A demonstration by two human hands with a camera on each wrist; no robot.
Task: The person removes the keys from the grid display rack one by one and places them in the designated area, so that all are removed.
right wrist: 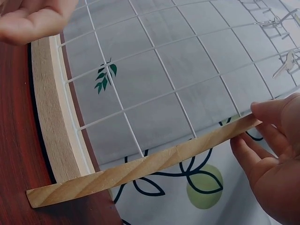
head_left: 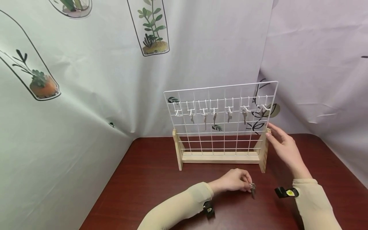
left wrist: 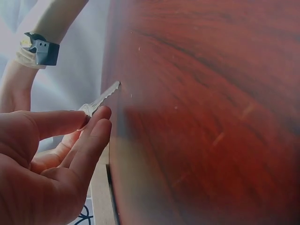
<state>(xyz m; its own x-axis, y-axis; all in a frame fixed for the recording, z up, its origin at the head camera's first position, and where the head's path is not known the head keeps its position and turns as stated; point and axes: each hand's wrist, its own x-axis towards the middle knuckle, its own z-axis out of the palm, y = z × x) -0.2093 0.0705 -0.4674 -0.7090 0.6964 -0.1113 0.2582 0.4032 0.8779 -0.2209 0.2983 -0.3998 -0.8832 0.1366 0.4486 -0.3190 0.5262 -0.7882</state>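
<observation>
Between thumb and fingertips, my left hand pinches a small silver key just above the table, in front of the rack. The left wrist view shows the toothed blade of this key pointing away from the fingers. A white wire grid rack on a pale wooden stand faces me. My right hand holds the upper end of its right wooden upright, thumb on one side and fingers on the other. Several keys hang from white hooks in a row across the grid.
The dark red wooden table has rounded back corners. Close behind it hangs a pale cloth printed with plants, which also runs along both sides. A black wrist camera is strapped on the left sleeve, another black camera on the right.
</observation>
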